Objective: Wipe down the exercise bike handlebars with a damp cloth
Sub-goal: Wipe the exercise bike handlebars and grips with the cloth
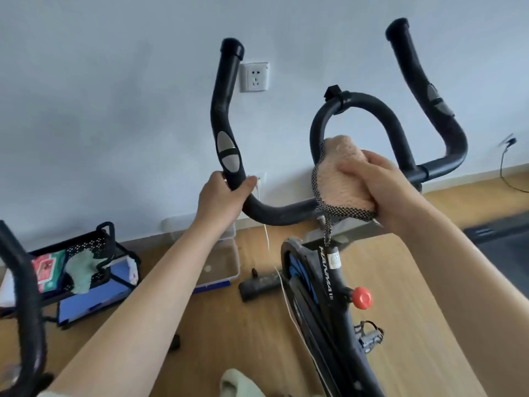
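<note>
Peach fleece cloth (pixel 340 179) wraps the black handlebars (pixel 274 212) at the middle loop's base, clenched there by the right hand (pixel 372 186). At nine o'clock from it, the left hand (pixel 221 196) grasps the bar's left bend. At seven o'clock, a black wire rack (pixel 94 253) stands on the wooden floor (pixel 415 296); a wall socket (pixel 254 77) shows at eleven.

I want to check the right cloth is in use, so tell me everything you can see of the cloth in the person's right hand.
The fluffy peach-pink cleaning cloth looks like a thick pile fabric, edged with a black-and-white speckled mesh trim, and a strap of the same mesh hangs below it. It is bunched and pressed against the black handlebar where the centre loop meets the crossbar. The right hand grips it from the right side. Whether it is damp cannot be told.
</note>
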